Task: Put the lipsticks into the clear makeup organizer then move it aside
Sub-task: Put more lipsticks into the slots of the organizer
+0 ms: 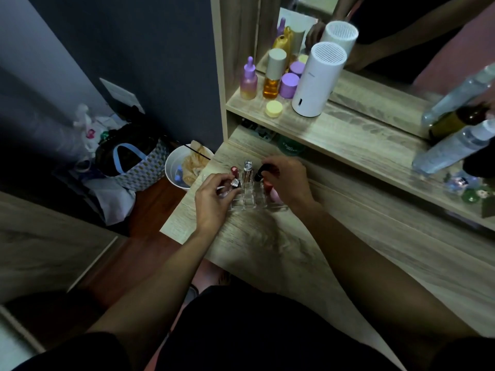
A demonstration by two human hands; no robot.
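Observation:
The clear makeup organizer [247,198] stands on the wooden dresser top [267,242], near its left end. A silver-capped lipstick [247,170] and a dark red one [234,171] stand upright in its back slots. My left hand [214,199] pinches a silver-topped lipstick [235,182] at the organizer's left side. My right hand [288,180] holds a black lipstick [260,173] tilted over the right slots. A red lipstick [267,186] and something pink [276,195] show beneath that hand.
A shelf [334,129] above holds a white cylinder device [317,79], purple and amber bottles [270,76], a yellow jar [273,108] and clear spray bottles [455,145] at right. A mirror backs it. A white bin [176,170] and bags [134,167] sit on the floor to the left.

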